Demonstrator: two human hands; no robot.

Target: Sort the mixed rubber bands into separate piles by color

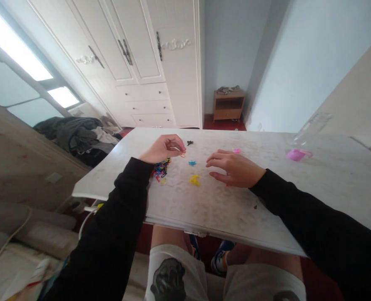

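My left hand (168, 148) is over the table with thumb and fingertips pinched on a small orange loop-shaped clip (182, 156). Just below its wrist lies a mixed pile of small coloured clips (162, 168), partly hidden by the hand and sleeve. Between my hands are little single-colour heaps: black clips (190, 143), blue clips (192, 163) and yellow clips (194, 180). My right hand (232, 167) hovers low over the table, palm down, fingers apart, holding nothing I can see. Pink clips (236, 150) show behind it, and a bit of red peeks out under it.
A clear plastic container (312, 128) lies tilted at the back right of the table (223, 217), beside a pink lid-like piece (298, 155) with a loop. Beyond stand a white wardrobe (182, 83) and a wooden nightstand (229, 106). Dark clothes (78, 140) are heaped at left.
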